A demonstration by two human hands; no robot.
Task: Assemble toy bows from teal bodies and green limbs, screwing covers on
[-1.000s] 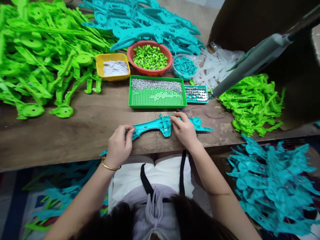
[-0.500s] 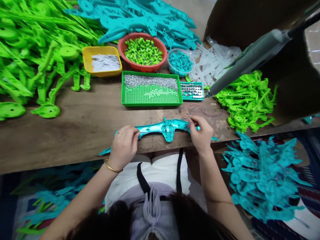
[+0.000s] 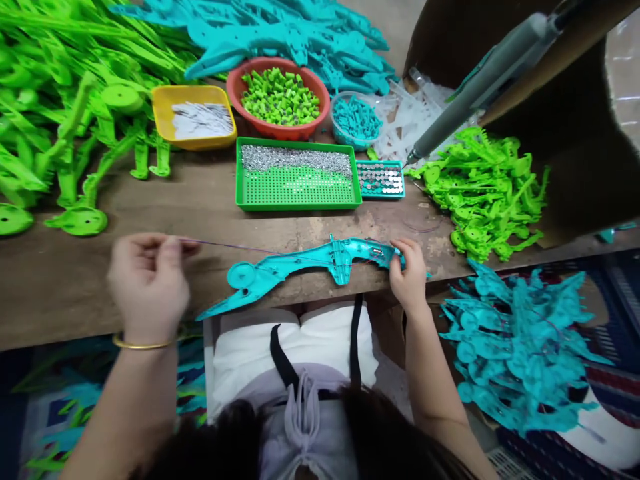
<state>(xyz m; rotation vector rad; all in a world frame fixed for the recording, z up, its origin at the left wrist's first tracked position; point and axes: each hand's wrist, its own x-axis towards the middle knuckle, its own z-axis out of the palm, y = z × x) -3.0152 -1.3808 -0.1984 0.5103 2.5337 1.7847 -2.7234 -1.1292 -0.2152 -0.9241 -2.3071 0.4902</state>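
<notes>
A long teal plastic piece (image 3: 300,263) lies on the wooden table near its front edge, its inner side up. To the left of it, my left hand (image 3: 153,283) is closed in a pinch on a thin dark red wire (image 3: 230,246), which is drawn taut from the piece. My right hand (image 3: 409,270) grips the right end of the teal piece between thumb and fingers. Small metallic parts show in the piece just beside my right fingertips.
Beyond the piece stand a green tray (image 3: 299,205) of screws, a small teal tray (image 3: 381,195) of metal discs, and yellow, red and clear containers. A grey screwdriver (image 3: 475,83) hangs at right. Green and teal parts lie piled around.
My left hand has moved left, off the teal piece, pulling the wire out straight. The piece's left end is now uncovered. My right hand has shifted slightly right, onto the piece's end.
</notes>
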